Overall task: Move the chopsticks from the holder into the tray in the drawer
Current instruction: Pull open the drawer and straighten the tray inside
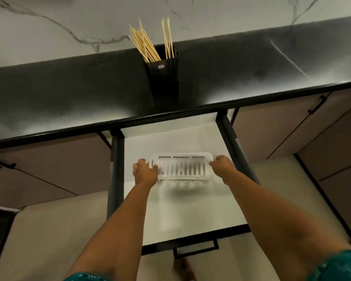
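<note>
Head view looks down over a dark counter (69,94) onto an open drawer (190,209), where both hands grip a white slotted tray (182,166) by its short ends. The left hand (144,172) has its fingers curled over the tray's left rim, thumb toward the inside edge; the right hand (222,166) closes round the right rim, though which fingers go under it I cannot tell. A soft shadow lies on the drawer floor beneath the tray, so it looks to be held a little above the bottom rather than resting flat (the blur makes this a judgement, not a certainty). The step in hand seems to be seating the tray, and to do it well it should be kept level, with both ends lowered together, square to the drawer's sides and near the middle, so that its long axis can take the length of a chopstick. The chopsticks (148,44) are all in the holder (164,78), well apart from the tray, up on the counter near the wall; none has reached the drawer. They are thin, pale wooden sticks, leaning in two fans, a thick bunch to the left and a few to the right. The holder is a tall, matt black tube with a small label near its rim. The tray is light moulded plastic, ribbed with open slots and rounded at the corners. The drawer has a smooth pale floor, dark metal sides and a black bar handle (196,249).
</note>
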Motion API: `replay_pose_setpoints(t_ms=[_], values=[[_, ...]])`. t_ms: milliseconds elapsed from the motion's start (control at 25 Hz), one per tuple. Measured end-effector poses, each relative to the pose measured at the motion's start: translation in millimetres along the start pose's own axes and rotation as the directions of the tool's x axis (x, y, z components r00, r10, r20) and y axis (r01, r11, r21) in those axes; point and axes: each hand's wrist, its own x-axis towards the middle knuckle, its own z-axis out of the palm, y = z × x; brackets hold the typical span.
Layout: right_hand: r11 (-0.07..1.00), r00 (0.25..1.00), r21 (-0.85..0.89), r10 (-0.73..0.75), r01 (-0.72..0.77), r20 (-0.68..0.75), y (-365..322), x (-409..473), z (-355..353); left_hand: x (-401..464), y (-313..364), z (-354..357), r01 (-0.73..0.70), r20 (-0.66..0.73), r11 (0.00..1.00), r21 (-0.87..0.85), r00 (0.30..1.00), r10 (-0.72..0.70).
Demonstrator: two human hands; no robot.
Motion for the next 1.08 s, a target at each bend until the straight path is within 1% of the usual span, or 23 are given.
replay_pose_setpoints(t_ms=[40, 80, 160, 240, 320, 400, 560, 640, 680, 760, 840, 920, 1080], values=[[0.999, 0.999, -0.023, 0.035, -0.035, -0.002, 8.2, 7.5, 7.5, 8.2, -7.4, 5.6, 0.023, 0.027, 1.0, 0.014, 0.999, -0.024], [0.998, 0.998, -0.028, 0.065, -0.065, 0.004, 14.9, 14.9, 15.6, 15.0, -13.9, 12.1, 0.038, 0.061, 0.999, -0.007, 0.997, -0.038], [0.994, 0.995, 0.032, 0.101, -0.101, 0.014, 22.8, 25.3, 28.7, 18.2, -23.6, 21.7, 0.045, 0.112, 0.996, -0.078, 0.993, -0.036], [0.988, 0.993, 0.102, 0.121, -0.12, -0.001, 20.7, 31.6, 35.0, 11.8, -33.2, 26.3, 0.035, 0.08, 0.992, -0.124, 0.996, -0.025], [0.987, 0.993, 0.115, 0.115, -0.111, -0.02, 15.6, 38.1, 34.4, 4.7, -40.9, 26.6, 0.037, 0.029, 0.987, -0.155, 0.999, -0.033], [0.984, 0.993, 0.133, 0.118, -0.115, -0.013, 11.7, 42.1, 29.8, 3.2, -42.5, 23.7, 0.025, 0.043, 0.991, -0.131, 0.999, -0.02], [0.991, 0.991, 0.022, 0.128, -0.129, 0.031, 6.0, 45.9, 25.4, 4.9, -41.2, 18.2, 0.061, 0.096, 0.992, -0.109, 0.994, -0.05], [0.989, 0.988, 0.028, 0.141, -0.142, 0.058, 3.2, 43.9, 25.2, 5.5, -40.0, 14.8, 0.066, 0.133, 0.996, -0.057, 0.989, -0.058], [0.992, 0.991, 0.022, 0.127, -0.128, 0.045, -2.3, 42.8, 22.8, 7.1, -37.8, 11.5, 0.067, 0.138, 0.998, -0.019, 0.988, -0.063], [0.999, 0.997, -0.004, 0.04, -0.04, -0.058, -19.4, 42.4, 14.7, 10.8, -28.2, 4.2, 0.036, 0.103, 0.998, 0.055, 0.994, -0.042], [0.992, 0.978, 0.007, -0.126, 0.129, -0.169, -45.1, 36.7, 7.5, 16.9, -7.8, -8.6, -0.066, 0.044, 0.995, 0.076, 0.997, 0.063], [0.954, 0.936, 0.015, -0.292, 0.3, -0.195, -80.4, 22.9, 1.0, 24.4, 29.9, -27.5, -0.195, -0.004, 0.98, 0.05, 0.981, 0.195], [0.843, 0.828, 0.024, -0.522, 0.538, -0.205, -172.0, 1.0, -16.9, 42.6, 129.3, -70.3, -0.394, -0.078, 0.918, 0.04, 0.915, 0.396]])
